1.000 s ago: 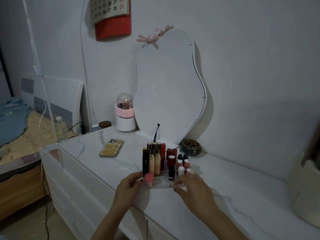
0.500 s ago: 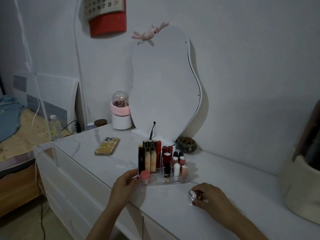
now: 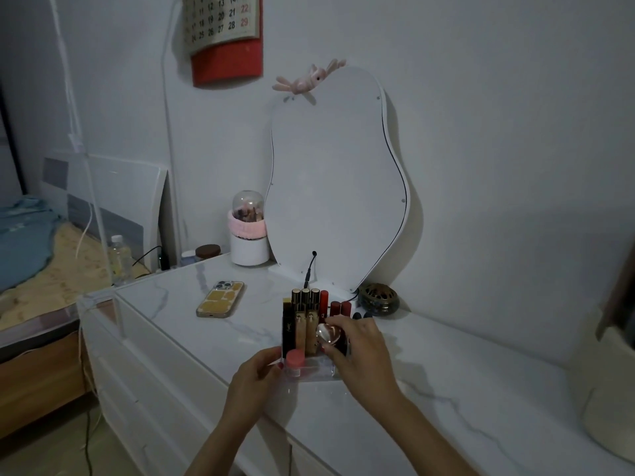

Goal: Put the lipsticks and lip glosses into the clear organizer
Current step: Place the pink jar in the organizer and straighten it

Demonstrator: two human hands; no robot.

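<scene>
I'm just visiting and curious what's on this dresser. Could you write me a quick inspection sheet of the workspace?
Surface: white marbled dresser top.
Job's things: clear organizer near the front edge, with upright lip gloss tubes and red lipsticks; a pink-capped tube at its front left.
Clutter: phone, brass dish, white pot with pink band.
Grips: left hand holds the organizer's left side; right hand pinches a shiny round-capped item over the organizer.
Cables: black plug at the mirror's base.
Surroundings: wavy mirror, wall calendar, bed.

Dim, bluish indoor light; soft shadows fall rightward on the wall, edges bowed by wide-angle distortion.
</scene>
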